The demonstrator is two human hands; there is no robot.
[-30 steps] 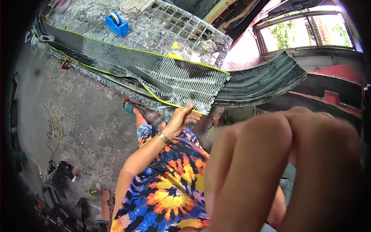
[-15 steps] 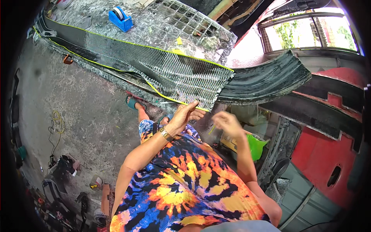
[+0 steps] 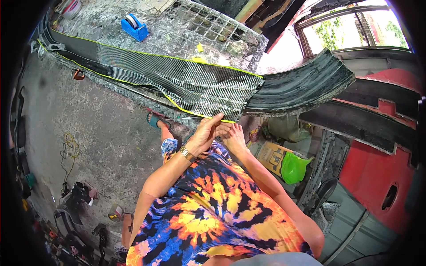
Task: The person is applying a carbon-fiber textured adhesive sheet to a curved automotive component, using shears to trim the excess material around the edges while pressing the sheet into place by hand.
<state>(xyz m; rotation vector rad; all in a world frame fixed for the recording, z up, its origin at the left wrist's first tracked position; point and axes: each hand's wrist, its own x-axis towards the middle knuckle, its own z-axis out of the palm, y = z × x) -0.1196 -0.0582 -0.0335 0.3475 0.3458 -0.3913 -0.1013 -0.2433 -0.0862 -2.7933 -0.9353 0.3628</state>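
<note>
A long strip of black-and-silver woven carbon-fibre cloth (image 3: 191, 84) with yellow edging lies along a long curved dark mould (image 3: 306, 86). The mould's bare right end sticks out past the cloth's frayed end. My left hand (image 3: 207, 132) pinches the near yellow edge close to that end, thumb on top. Right beside it, my right hand (image 3: 234, 138) has its fingers drawn together at the cloth's near corner. Whatever its fingertips grip is too small to make out.
A blue tape dispenser (image 3: 134, 27) and a white tub (image 3: 71, 9) stand on the stained worktable, near a metal grid (image 3: 195, 17). An orange clamp (image 3: 78, 75) sits at its near edge. To my right are a green bag (image 3: 295, 167), a cardboard box (image 3: 269, 156) and red panels (image 3: 368, 177).
My right hand has come left to the cloth's corner beside my left hand. A yellow thread that hung near it no longer shows. My left hand still holds the edge.
</note>
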